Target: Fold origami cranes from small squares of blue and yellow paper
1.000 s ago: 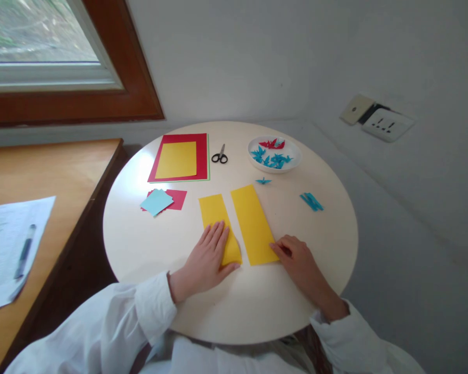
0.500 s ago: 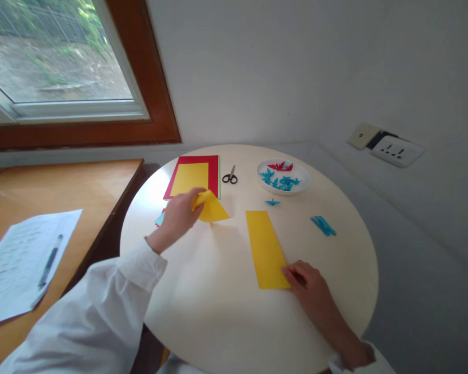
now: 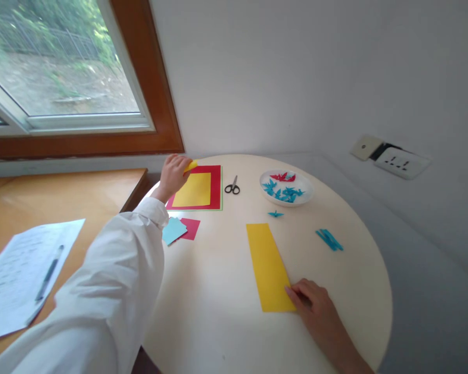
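Note:
My left hand (image 3: pixel 174 174) reaches far out over the paper stack and is closed on a piece of yellow paper (image 3: pixel 191 165), mostly hidden by the fingers. Below it lie a yellow sheet (image 3: pixel 195 189) and, underneath that, a red sheet (image 3: pixel 217 187) with a green edge showing. A long strip of yellow paper (image 3: pixel 268 265) lies flat at the middle of the round table (image 3: pixel 218 291). My right hand (image 3: pixel 312 301) pinches the strip's lower right edge between thumb and fingers.
Scissors (image 3: pixel 233 186) lie beside the stack. A white plate (image 3: pixel 307 193) holds red and blue paper cranes; one blue crane (image 3: pixel 275 214) sits before it. Blue strips (image 3: pixel 329 240) are at right, light blue squares (image 3: pixel 173 230) and a red square (image 3: pixel 191 228) at left.
My left hand has moved away and to the left with the yellow piece, uncovering the small coloured squares. The right hand stays at the yellow strip. The view has shifted slightly.

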`<state>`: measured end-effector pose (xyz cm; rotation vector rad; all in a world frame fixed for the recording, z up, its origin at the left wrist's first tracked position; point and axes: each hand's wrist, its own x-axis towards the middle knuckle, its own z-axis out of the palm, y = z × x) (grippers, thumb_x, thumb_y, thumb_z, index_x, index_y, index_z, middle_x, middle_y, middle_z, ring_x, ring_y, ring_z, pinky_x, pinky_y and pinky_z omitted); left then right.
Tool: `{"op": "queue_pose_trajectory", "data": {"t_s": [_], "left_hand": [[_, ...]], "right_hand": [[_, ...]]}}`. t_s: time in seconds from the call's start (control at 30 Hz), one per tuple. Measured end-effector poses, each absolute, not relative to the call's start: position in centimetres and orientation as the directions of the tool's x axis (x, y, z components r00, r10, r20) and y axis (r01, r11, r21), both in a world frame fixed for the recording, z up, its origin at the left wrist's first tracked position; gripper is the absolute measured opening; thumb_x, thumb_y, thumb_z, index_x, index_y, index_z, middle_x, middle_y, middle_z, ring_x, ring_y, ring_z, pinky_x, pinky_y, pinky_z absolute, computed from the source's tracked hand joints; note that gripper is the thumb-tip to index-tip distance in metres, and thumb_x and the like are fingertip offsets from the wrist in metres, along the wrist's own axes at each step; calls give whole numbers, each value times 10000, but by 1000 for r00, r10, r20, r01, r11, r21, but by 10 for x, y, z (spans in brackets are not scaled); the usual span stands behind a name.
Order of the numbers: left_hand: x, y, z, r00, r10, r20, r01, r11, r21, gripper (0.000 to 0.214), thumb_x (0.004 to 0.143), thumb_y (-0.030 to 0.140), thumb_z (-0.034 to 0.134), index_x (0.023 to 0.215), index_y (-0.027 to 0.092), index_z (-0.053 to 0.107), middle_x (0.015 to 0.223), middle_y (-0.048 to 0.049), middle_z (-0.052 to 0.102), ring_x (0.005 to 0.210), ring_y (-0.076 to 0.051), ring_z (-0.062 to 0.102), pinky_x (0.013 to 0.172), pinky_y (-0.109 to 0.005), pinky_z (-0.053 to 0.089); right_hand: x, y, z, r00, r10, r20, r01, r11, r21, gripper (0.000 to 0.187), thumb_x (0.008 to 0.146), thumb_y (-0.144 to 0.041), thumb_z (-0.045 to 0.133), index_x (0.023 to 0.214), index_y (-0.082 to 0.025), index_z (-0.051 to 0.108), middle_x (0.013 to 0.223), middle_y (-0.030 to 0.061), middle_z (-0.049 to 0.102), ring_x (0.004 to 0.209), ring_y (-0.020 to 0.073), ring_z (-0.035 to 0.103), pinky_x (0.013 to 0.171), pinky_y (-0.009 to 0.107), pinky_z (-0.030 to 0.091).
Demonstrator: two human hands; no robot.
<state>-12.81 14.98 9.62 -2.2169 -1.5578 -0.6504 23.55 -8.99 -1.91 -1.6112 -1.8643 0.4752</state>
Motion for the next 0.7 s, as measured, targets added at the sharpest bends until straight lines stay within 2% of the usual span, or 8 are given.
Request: {"op": "queue_pose_trajectory", "data": {"t_s": [0.2,0.33,0.43,0.57,0.7], "left_hand": [[-131,148,32,335,889,313,935,-355,9,323,883,279,385,1096,112,559,1035,-165,657,1008,-258,582,939,-398,370],[-126,144,23,350,921,172,932,-361,38,470,872,420,416,1200,98,508,1050,-176,659,1002,-290,593,894,-394,399],[-125,140,24,374,924,76,924,-378,61,571,856,501,420,1281,120,442,1138,-162,635,1061,-289,577,928,-395,384],[-121,132,27,407,913,9,910,-406,80,657,848,541,412,1348,117,362,1370,-181,452,1280,-306,400,1062,-453,243],[-103,117,36,411,910,51,905,-414,96,649,882,483,385,1380,78,288,1466,-220,271,1377,-317,204,1106,-502,107]], "right_hand": [[235,-91,-19,-75,977,200,759,186,-624,385,848,-448,434,566,-210,546,581,22,578,576,184,543,619,341,396],[235,-91,-20,-63,976,209,756,183,-628,379,841,-447,443,561,-209,539,572,21,575,559,181,540,605,339,403],[235,-91,-21,-45,979,201,745,167,-646,377,842,-449,437,574,-211,553,580,25,586,559,183,546,599,338,422],[239,-88,-21,-7,980,201,740,140,-658,317,831,-448,453,704,-213,624,680,44,658,632,201,599,616,334,472],[242,-77,-11,-20,971,240,755,171,-633,280,843,-401,442,861,-198,634,785,64,704,694,205,644,632,324,509]]}}
